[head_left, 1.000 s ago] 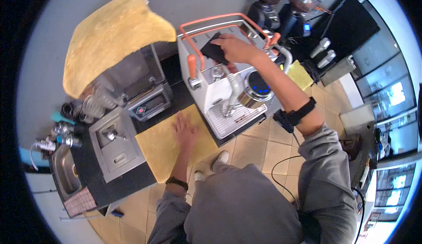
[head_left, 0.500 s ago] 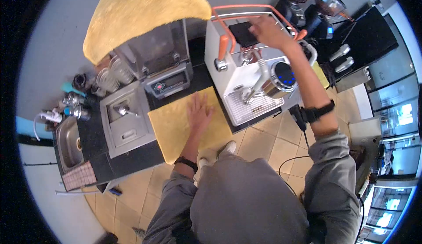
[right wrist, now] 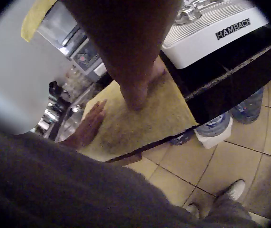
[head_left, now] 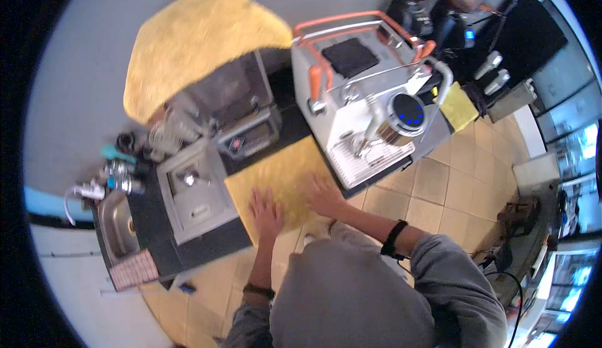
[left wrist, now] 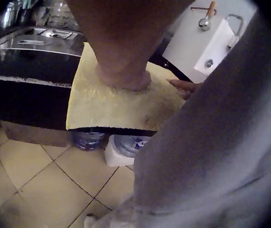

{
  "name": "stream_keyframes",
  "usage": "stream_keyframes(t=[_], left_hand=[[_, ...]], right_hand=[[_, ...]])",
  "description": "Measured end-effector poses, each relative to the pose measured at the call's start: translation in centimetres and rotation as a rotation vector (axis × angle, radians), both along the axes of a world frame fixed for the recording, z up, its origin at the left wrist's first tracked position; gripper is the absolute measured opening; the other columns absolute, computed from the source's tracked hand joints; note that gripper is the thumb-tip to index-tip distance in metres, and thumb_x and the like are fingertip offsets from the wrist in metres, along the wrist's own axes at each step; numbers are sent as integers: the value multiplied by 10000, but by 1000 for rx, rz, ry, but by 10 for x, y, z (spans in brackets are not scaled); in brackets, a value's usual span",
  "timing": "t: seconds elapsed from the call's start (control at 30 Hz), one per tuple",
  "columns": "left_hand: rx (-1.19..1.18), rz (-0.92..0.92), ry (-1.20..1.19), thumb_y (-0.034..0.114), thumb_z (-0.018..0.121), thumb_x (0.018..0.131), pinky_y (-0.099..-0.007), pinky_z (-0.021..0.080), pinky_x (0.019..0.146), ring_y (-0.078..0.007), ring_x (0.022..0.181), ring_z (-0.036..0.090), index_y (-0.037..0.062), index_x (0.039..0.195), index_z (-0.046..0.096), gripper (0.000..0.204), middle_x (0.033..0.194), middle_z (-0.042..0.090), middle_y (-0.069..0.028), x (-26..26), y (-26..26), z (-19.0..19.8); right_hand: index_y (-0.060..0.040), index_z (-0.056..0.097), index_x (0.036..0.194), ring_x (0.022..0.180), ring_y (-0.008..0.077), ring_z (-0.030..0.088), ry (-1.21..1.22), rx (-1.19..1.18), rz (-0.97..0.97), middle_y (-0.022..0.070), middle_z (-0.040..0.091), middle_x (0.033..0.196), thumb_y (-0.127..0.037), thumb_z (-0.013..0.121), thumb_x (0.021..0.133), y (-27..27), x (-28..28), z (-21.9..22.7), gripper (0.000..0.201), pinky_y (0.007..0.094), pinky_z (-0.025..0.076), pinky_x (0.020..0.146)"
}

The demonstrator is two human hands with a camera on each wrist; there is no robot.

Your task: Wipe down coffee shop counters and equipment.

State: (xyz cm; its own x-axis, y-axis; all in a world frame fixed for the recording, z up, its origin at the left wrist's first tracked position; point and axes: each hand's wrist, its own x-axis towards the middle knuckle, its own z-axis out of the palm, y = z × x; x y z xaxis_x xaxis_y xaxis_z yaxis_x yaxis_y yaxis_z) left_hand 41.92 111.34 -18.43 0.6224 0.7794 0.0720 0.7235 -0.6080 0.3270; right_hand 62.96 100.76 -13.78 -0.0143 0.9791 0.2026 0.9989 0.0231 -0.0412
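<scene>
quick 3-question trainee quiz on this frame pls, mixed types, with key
1. True or false: both hands rest flat on the yellow cloth.
2. What lies on top of the espresso machine? A) black cloth B) white cup C) metal spoon
3. Fill in: the sink is on the person's ____ side.

Key
1. True: left hand and right hand both lie on it, fingers straight.
2. A, the black cloth.
3. left
</scene>
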Motion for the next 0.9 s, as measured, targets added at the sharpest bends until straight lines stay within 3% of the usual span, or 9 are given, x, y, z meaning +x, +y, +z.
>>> stream_keyframes(t=[0.07, 0.4, 0.5, 0.57, 0.6, 0.67, 0.77, 0.8, 0.9], left_hand=[[21, -24, 45, 381, 454, 964, -585, 113, 1157, -419, 1460, 134, 140, 1512, 314, 614, 1580, 148, -240, -2, -1, 5], [52, -82, -24, 358, 469, 954, -591, 114, 1152, -428, 1458, 127, 125, 1510, 313, 623, 1577, 133, -258, -2, -2, 3], [92, -107, -39, 341, 494, 945, -593, 118, 1149, -422, 1462, 117, 125, 1508, 318, 628, 1580, 129, -253, 1, -2, 3], [8, -36, -41, 336, 522, 931, -594, 122, 1145, -415, 1466, 111, 110, 1501, 330, 642, 1580, 134, -249, 5, -4, 15], [4, -68, -47, 336, 522, 931, -594, 122, 1145, -415, 1466, 111, 110, 1501, 330, 642, 1580, 134, -249, 6, -5, 15], [9, -56, -45, 343, 535, 935, -598, 131, 1148, -410, 1464, 124, 104, 1504, 316, 654, 1585, 130, -235, 2, -2, 12], [-21, -81, -92, 313, 578, 897, -580, 136, 1144, -407, 1463, 130, 69, 1491, 335, 686, 1576, 156, -248, -2, 2, 13], [24, -92, -272, 241, 578, 897, -534, 189, 1139, -414, 1427, 216, 33, 1418, 423, 582, 1529, 261, -252, -5, 7, -9], [-241, -274, -479, 152, 545, 908, -477, 298, 1083, -415, 1331, 356, -12, 1261, 524, 390, 1439, 386, -245, 9, -2, 41]], right_hand=[[-146, 313, 1512, 1347, 464, 356, -93, -176, 51, 301, 300, 1498, -507, 496, 907, -6, 17, -31, 728, 559, 368, 1040], [-127, 342, 1489, 1364, 461, 338, 53, -59, -24, 263, 313, 1508, -451, 551, 899, -4, 16, -43, 705, 522, 324, 1092], [-103, 429, 1428, 1333, 444, 379, 107, -76, -12, 258, 383, 1464, -354, 646, 831, -16, 7, -22, 683, 538, 358, 1058], [-87, 506, 1341, 1204, 399, 517, 390, -344, 101, 213, 530, 1340, -209, 627, 824, -29, 8, -18, 545, 489, 437, 979], [-87, 506, 1341, 1204, 399, 517, 390, -342, 68, 213, 530, 1340, -209, 627, 824, -44, 6, -13, 545, 489, 437, 979], [-71, 561, 1223, 1027, 367, 608, 857, -284, -87, 191, 639, 1126, -68, 561, 809, -85, 0, 2, 414, 454, 488, 871], [-56, 596, 1106, 899, 382, 631, 815, -439, -298, 201, 659, 956, -8, 524, 809, -151, 13, 23, 310, 467, 500, 800], [-53, 591, 1101, 897, 375, 633, 828, -391, -340, 192, 654, 929, -77, 506, 883, -176, 18, 22, 235, 456, 498, 797], [-55, 608, 1073, 831, 358, 645, 843, -37, -431, 162, 662, 853, -142, 509, 937, -267, 32, -45, 190, 446, 500, 760]])
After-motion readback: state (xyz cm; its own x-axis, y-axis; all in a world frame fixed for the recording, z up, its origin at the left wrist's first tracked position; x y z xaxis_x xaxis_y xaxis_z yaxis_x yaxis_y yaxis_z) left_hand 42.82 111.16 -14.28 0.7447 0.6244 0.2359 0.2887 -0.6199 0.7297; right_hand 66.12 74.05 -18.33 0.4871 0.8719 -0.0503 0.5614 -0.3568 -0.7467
